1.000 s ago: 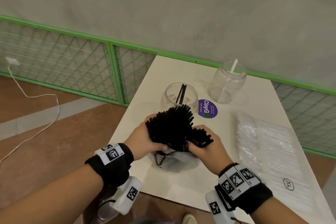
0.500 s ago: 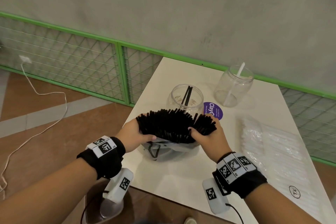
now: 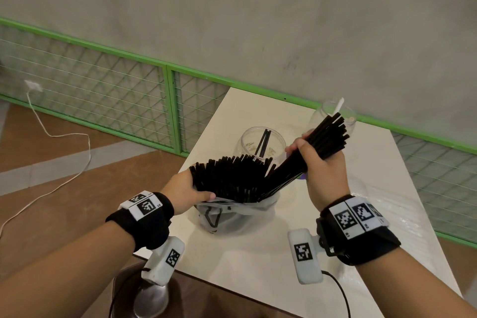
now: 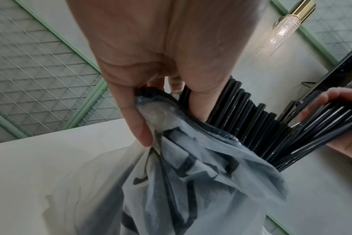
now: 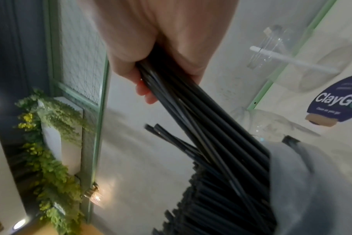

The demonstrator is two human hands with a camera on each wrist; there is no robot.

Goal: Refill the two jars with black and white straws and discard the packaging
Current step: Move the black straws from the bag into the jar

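Note:
A translucent plastic bag (image 3: 232, 217) (image 4: 191, 182) stands on the white table, fanned full of black straws (image 3: 232, 178). My left hand (image 3: 185, 192) (image 4: 143, 89) grips the bag's left rim with the straws there. My right hand (image 3: 321, 162) (image 5: 161, 52) grips a bundle of black straws (image 3: 326, 137) (image 5: 191, 105), drawn up to the right, lower ends still in the bag. Behind stands a clear jar (image 3: 262, 143) with two black straws. Farther right, a second jar (image 3: 348, 116) holding one white straw is partly hidden by the bundle.
A clear pack of white straws (image 3: 402, 217) lies along the table's right side. A purple round sticker (image 5: 336, 100) sits between the jars. Green mesh railing (image 3: 170, 108) runs behind the table; floor and a white cable lie to the left.
My right hand has closed round a bundle of black straws and lifted it up and to the right, out of the fan. The left hand stays on the bag's rim.

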